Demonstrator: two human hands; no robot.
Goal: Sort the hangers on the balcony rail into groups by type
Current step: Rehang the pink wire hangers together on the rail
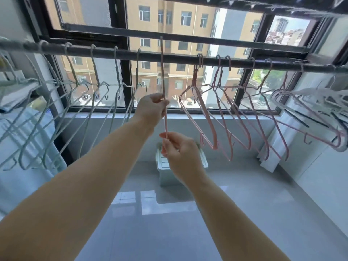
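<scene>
A pink hanger point(163, 76), seen edge-on, is held upright across the rail point(177, 58), pinched in the grip of the left hand point(152, 106) above and the right hand point(178, 149) below. Green hangers point(95, 68) are hung leftward, pink hangers point(214, 136) rightward.

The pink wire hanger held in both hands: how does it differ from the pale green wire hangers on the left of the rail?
The pink wire hanger is pinched by the left hand and right hand; the pale green wire hangers hang free on the dark metal rail. The pink one shows edge-on and upright; the green ones fan out, tilted. Colour differs too. Both are thin wire with hooks.
</scene>
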